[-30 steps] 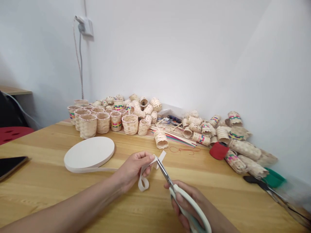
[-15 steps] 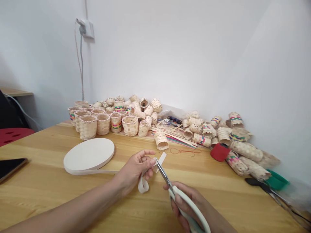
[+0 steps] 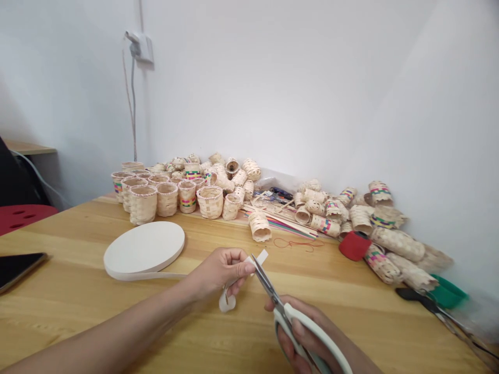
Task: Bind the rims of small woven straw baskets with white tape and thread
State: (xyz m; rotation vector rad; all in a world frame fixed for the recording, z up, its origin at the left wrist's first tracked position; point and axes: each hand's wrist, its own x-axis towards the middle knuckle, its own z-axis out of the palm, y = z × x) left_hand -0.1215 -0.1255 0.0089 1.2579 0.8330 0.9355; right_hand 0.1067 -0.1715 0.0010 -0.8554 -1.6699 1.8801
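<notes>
My left hand (image 3: 224, 271) pinches a white ribbon (image 3: 227, 303) between thumb and fingers, and part of it loops below the hand. A short end of the ribbon sticks out beyond my fingertips. From behind the wrist, the strip runs left to a flat white roll (image 3: 145, 248) lying on the table. My right hand (image 3: 307, 332) is wrapped around the handles of white-handled scissors (image 3: 268, 285). Their blades are slightly apart, with the tips at the ribbon beside my left thumb. Whether the blades touch the ribbon I cannot tell.
Several small woven baskets (image 3: 143, 205) stand at the back left. More woven pieces (image 3: 397, 244) lie heaped at the right, by a red object (image 3: 354, 246) and a green one (image 3: 448, 291). A single basket (image 3: 260, 227) lies tipped over ahead. A phone (image 3: 19, 270) is at the left edge.
The scissor handles have spread apart and the blades have opened a little. My left fingers have curled in closer around the ribbon. The view has shifted slightly.
</notes>
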